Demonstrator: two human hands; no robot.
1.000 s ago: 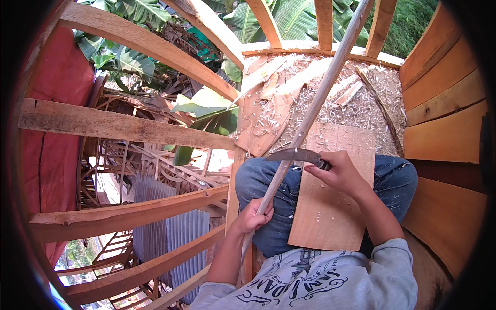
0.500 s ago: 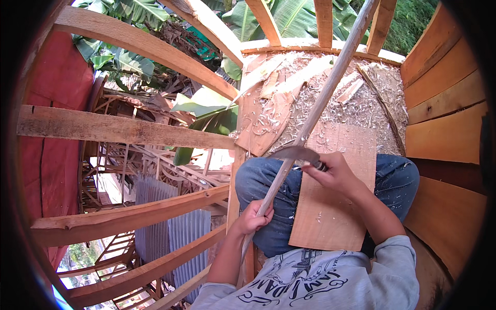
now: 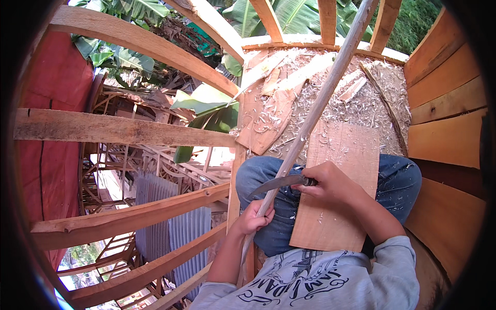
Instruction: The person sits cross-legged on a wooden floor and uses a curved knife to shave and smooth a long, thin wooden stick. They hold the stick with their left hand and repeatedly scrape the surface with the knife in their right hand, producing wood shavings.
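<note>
The left hand (image 3: 256, 218) is closed around the lower part of a long wooden pole (image 3: 323, 98), which slants up and away to the right past the lap. Just above that fist the curved, dark metal blade of a knife (image 3: 284, 182) crosses the pole — its handle gripped in the right hand (image 3: 328, 183). The pole looks smooth and greyish-brown; a flat, pale board (image 3: 330, 222) rests across the jeans (image 3: 397, 181). Curled shavings (image 3: 351, 111) litter the floor (image 3: 395, 82), between slatted wooden railings (image 3: 124, 128) and a plank wall (image 3: 444, 137).
</note>
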